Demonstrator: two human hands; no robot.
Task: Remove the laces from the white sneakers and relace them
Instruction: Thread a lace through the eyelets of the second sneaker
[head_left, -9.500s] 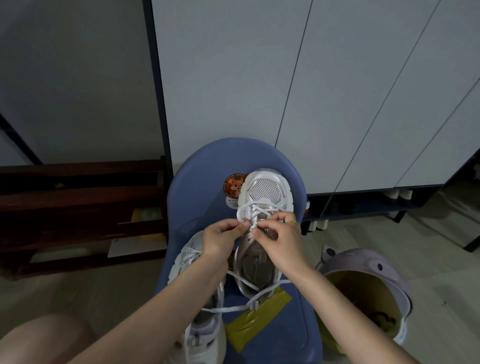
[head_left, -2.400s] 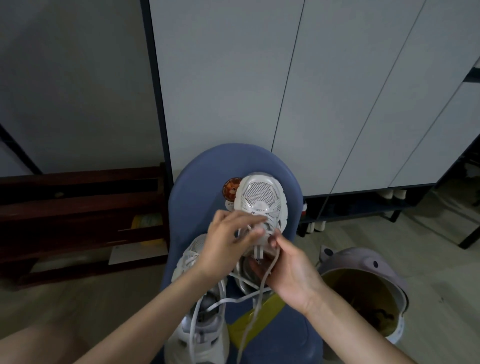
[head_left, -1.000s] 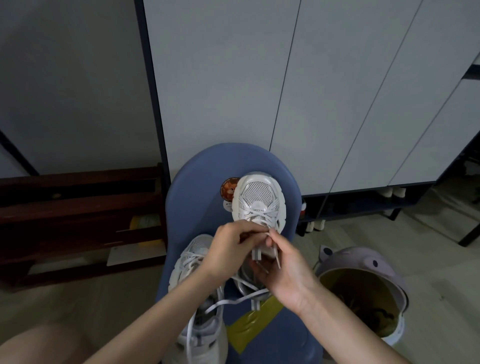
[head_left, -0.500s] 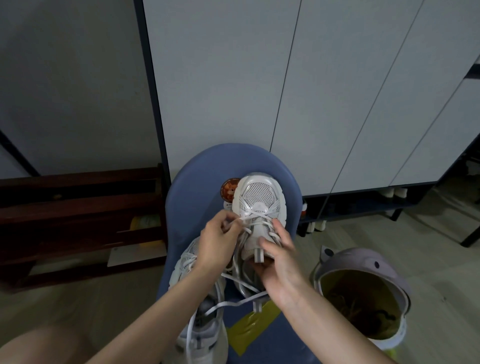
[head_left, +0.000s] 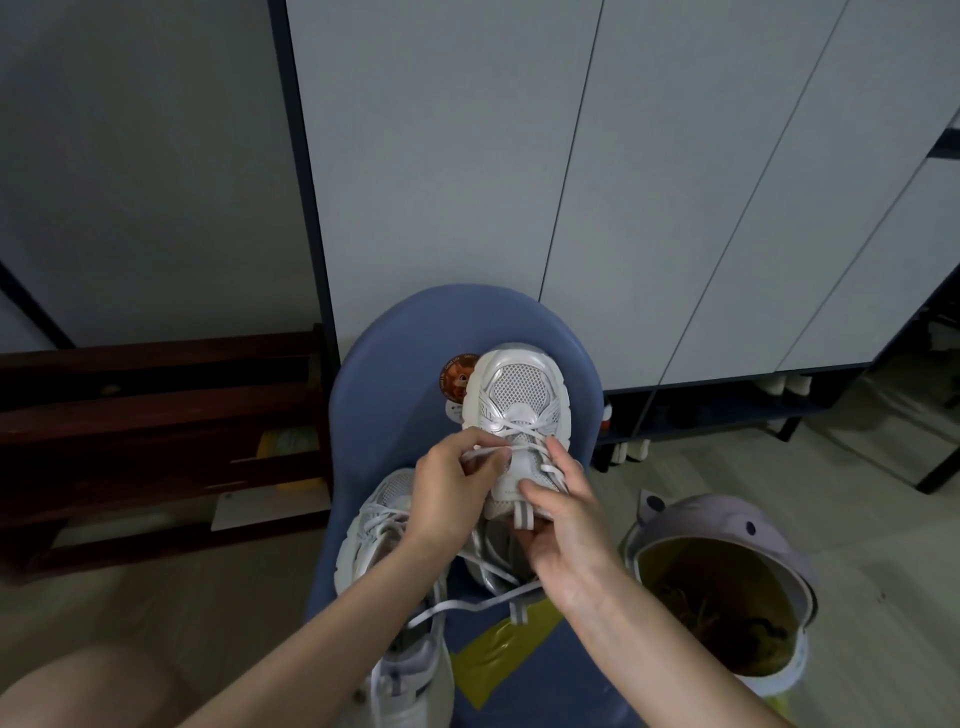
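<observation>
A white mesh-toed sneaker (head_left: 519, 415) lies on the blue rounded plastic chair (head_left: 395, 374), its long axis running away from the person, toe toward the grey cabinet doors (head_left: 519, 156). The left hand (head_left: 452, 493) pinches a flat white lace (head_left: 480, 455) at the shoe's left eyelets; the right hand (head_left: 563, 514) grips the tongue. A second white sneaker (head_left: 379, 525) lies beside it, nearer the person, toe likewise pointing away.
</observation>
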